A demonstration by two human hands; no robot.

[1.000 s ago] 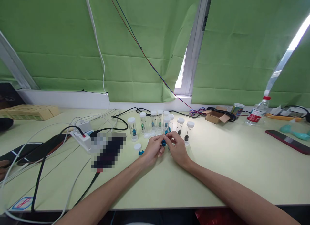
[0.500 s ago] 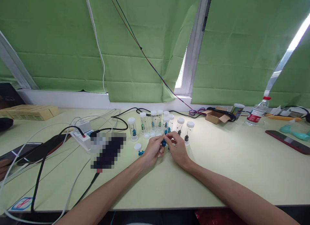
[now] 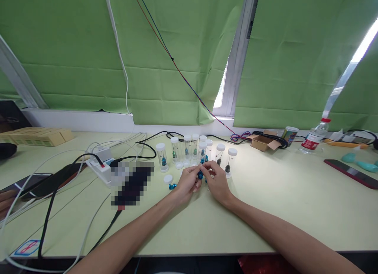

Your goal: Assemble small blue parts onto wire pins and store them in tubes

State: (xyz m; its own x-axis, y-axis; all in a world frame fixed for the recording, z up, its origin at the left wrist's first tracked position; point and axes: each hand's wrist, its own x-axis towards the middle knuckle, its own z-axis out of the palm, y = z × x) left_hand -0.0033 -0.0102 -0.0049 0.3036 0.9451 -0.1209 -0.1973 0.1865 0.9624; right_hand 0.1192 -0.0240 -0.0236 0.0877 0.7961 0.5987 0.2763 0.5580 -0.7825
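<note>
My left hand pinches a small shiny blue part between thumb and fingers. From the other side, my right hand brings its thumb and fingertips together at the same part; whether a smaller piece sits in them is hidden. Just beyond my hands stand several clear tubes with white caps, each with a small blue, green or dark piece inside. A loose white cap and another blue part lie left of my left hand. More blue shows partly hidden behind my right fingers.
A power strip, cables and a blurred-out dark device lie to the left. Another person's hand is at the left edge by a phone. Rightward are a cardboard box, a water bottle and a red-edged phone.
Hardly anything differs. Both hands stay together at the blue part, with only a very slight shift of the fingers and the view.
</note>
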